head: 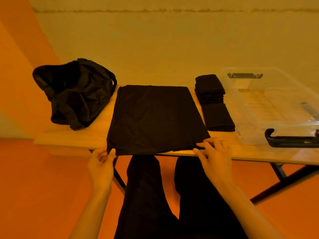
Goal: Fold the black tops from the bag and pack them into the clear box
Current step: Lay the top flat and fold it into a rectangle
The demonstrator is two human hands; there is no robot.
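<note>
clear box (242, 107) partly off-frame, right

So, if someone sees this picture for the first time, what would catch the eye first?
Probably the black top spread flat in the middle of the table, with the left hand and the right hand pinching its near corners. Next come the slumped black bag on the left and the folded tops stacked beside the clear box on the right.
</note>
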